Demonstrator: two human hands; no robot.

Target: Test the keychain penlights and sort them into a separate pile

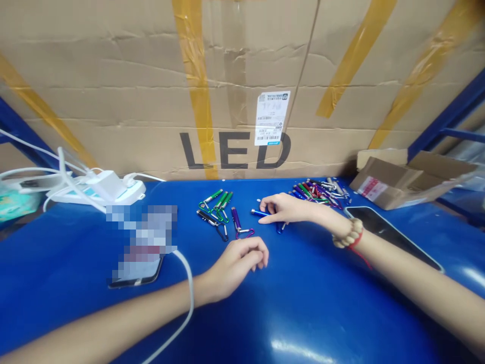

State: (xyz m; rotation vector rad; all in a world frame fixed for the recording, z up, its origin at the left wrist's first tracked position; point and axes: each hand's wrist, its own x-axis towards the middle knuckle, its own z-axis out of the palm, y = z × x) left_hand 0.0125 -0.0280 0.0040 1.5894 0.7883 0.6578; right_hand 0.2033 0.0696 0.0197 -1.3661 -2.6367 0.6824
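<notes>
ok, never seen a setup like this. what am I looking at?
No machine here: these are a person's bare hands, and the single picture comes from a camera worn on their head, looking forward and down. On the blue table lie small clip-on tubes: a near group in green, black and purple, and a mixed pile further right. The right hand has its fingers around a blue tube; how firmly, I can't tell. The left hand is loosely curled, nothing visible in it. Behind stands a large carton marked LED.
</notes>
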